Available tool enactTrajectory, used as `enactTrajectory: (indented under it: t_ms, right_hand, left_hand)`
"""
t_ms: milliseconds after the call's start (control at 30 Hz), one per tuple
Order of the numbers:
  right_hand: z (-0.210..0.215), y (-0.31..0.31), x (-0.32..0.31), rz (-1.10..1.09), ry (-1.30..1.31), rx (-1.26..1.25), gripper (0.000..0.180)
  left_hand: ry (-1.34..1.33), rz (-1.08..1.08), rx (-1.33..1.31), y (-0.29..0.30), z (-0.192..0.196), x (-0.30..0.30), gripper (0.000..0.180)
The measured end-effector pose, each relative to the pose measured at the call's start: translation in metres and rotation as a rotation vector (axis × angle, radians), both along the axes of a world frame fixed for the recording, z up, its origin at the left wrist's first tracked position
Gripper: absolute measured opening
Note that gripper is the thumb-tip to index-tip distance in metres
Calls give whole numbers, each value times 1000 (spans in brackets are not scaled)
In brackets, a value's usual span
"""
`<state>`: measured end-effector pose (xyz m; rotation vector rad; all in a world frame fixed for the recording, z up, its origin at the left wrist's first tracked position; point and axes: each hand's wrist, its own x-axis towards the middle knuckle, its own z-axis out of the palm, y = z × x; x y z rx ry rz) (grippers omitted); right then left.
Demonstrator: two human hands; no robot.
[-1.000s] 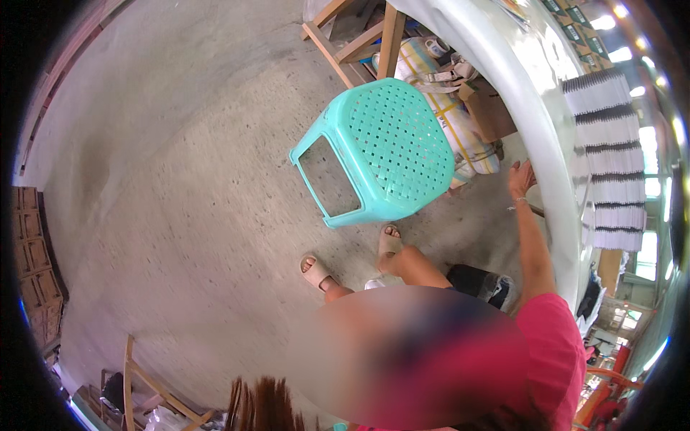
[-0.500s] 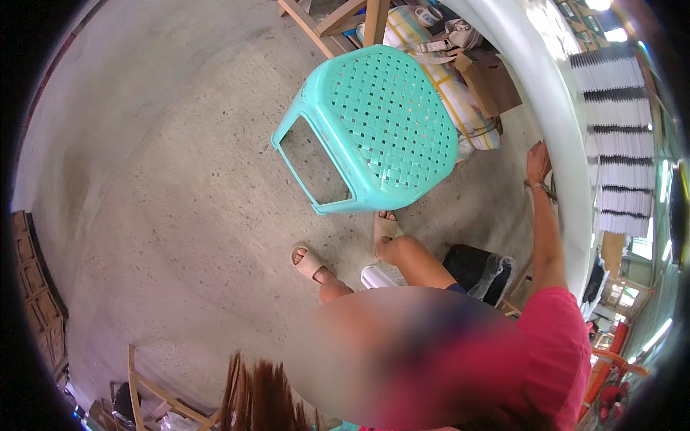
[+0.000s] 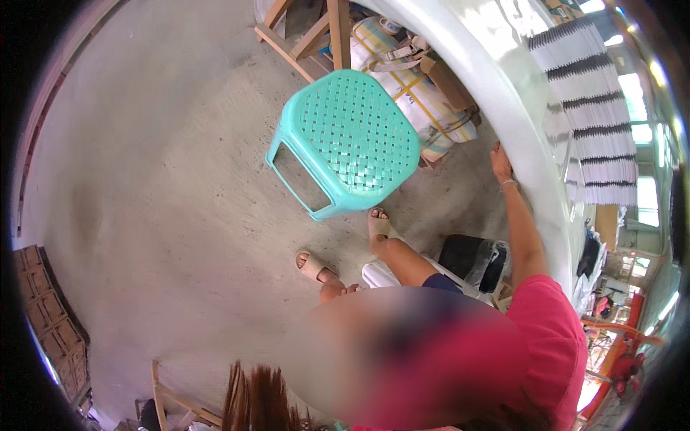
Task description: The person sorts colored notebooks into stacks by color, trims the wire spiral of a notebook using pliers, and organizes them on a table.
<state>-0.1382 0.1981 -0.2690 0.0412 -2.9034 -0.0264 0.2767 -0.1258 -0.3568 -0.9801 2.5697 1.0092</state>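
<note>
My right hand point(image 3: 501, 161) lies on the curved rim of a white table point(image 3: 503, 86), fingers loosely spread and nothing in it. A thin bracelet circles the wrist, and the arm runs back to a pink sleeve point(image 3: 553, 337). My left hand is out of sight. A turquoise plastic stool point(image 3: 345, 140) with a perforated seat stands on the concrete floor just ahead of my sandalled feet point(image 3: 377, 224), left of the hand.
Striped sacks and a cardboard box point(image 3: 424, 93) lie under the table among wooden legs point(image 3: 336, 29). A black bag-lined bin point(image 3: 471, 258) sits by my right leg. Stacked striped paper point(image 3: 589, 122) rests on the table. Wooden crates point(image 3: 50, 323) stand at the far left.
The view has swung a little, so the stool looks larger and nearer my feet. My right hand stays on the table rim.
</note>
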Motion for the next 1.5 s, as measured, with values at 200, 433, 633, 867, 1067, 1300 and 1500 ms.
enactTrajectory:
  t_ms: [200,433,633,867,1067,1300,1500]
  right_hand:
    - [10,-23,21,-168,-305,-54,42]
    - [4,-61,189,144,-281,-234,74]
    - [12,9,315,192,-787,-315,52]
    - [42,160,367,-133,-1051,-557,49]
    - [207,183,257,-430,-798,-1669,36]
    - [221,212,157,-519,219,-1241,23]
    - [196,219,75,-961,125,-717,68]
  left_hand:
    - [135,10,254,-35,-4,20,26]
    - [45,-240,454,-49,17,14,33]
    - [89,-231,547,-71,57,-48,32]
    - [388,-346,101,-31,140,-215,26]
    - [783,-546,93,114,282,-356,22]
    - [726,-654,-54,238,292,-506,52]
    - [257,-739,-184,301,281,-552,84]
